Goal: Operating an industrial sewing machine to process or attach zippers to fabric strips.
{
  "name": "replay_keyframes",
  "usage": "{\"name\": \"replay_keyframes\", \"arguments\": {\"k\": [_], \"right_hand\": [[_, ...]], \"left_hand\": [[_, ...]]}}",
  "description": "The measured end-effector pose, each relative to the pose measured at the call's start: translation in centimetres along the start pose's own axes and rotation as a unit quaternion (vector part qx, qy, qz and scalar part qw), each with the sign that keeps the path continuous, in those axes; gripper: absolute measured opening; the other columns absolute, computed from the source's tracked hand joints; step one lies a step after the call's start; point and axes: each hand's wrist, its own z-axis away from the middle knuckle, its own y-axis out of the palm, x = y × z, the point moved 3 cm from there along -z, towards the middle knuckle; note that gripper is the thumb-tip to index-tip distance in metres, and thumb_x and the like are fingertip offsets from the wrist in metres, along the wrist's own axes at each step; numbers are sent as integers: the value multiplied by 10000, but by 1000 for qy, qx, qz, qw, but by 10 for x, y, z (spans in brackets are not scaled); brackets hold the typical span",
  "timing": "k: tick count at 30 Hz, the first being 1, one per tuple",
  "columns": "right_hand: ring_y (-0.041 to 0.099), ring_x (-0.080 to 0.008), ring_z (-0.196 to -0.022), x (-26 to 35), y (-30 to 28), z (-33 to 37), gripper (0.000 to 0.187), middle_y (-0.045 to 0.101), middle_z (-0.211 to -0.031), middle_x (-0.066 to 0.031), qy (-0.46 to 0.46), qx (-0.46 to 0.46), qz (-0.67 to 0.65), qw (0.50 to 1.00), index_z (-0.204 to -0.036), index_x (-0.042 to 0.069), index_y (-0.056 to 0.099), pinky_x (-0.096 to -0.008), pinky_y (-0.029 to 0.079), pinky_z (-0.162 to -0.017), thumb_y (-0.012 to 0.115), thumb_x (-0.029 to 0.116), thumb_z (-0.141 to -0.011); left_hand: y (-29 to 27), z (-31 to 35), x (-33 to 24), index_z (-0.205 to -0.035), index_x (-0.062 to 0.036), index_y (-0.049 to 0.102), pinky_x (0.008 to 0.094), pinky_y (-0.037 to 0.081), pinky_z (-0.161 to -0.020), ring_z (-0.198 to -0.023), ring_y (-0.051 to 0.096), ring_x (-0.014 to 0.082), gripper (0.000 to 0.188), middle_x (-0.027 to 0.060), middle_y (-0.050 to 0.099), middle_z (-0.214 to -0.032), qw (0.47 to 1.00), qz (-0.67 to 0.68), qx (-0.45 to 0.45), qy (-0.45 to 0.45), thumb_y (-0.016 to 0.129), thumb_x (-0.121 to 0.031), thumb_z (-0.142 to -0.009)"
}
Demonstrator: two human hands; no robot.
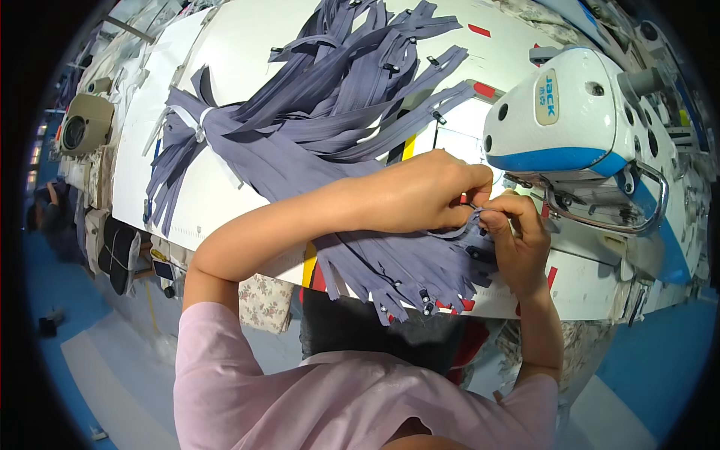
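A large bundle of grey-purple zippers [292,127] with black pulls lies across the white table, tied near one end with a white strip. More zipper ends [405,262] fan out beneath my left forearm to the table's front edge. My left hand [435,187] is closed, fingertips bent down beside the sewing machine's needle area. Against it, my right hand [521,236] pinches the end of one zipper [475,222] between thumb and forefinger. Both hands appear to hold this same end; my left fingertips are partly hidden. The white and blue sewing machine [559,112] stands just beyond my hands.
A bent metal guard [652,214] juts from the machine's front. Red tape pieces [478,31] and a yellow strip [409,147] mark the white tabletop [225,60]. Floral fabric [264,302] hangs below the front edge. A beige device [86,124] sits at the far left.
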Motion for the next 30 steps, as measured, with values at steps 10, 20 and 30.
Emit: {"name": "replay_keyframes", "arguments": {"k": [10, 20, 30], "right_hand": [[624, -112, -753, -7, -10, 1, 61, 667, -919, -101, 54, 10, -134, 989, -1011, -64, 670, -232, 510, -664, 646, -48, -957], [715, -221, -854, -38, -9, -4, 151, 737, -951, -109, -31, -70, -48, 996, -1038, 1, 725, -313, 566, -790, 754, 9, -890], [687, -292, -858, -23, -14, -12, 159, 690, -995, -124, -220, -24, 201, 954, -1012, 5, 692, -371, 566, -736, 758, 75, -886]], "left_hand": [[-12, -1, -9, -1034, 14, 580, 322, 554, -624, -690, 728, 195, 74, 123, 694, -811, 997, -52, 34, 40, 587, 22, -961], [-38, -2, -4, -1042, -38, 677, 351, 461, -608, -656, 596, 247, 198, 68, 645, -863, 977, -190, -34, 94, 719, -168, -899], [-18, 6, -4, -928, -52, 659, 355, 530, -767, -967, 633, 220, 134, 40, 629, -1044, 836, -500, -65, 217, 671, -70, -795]]}}
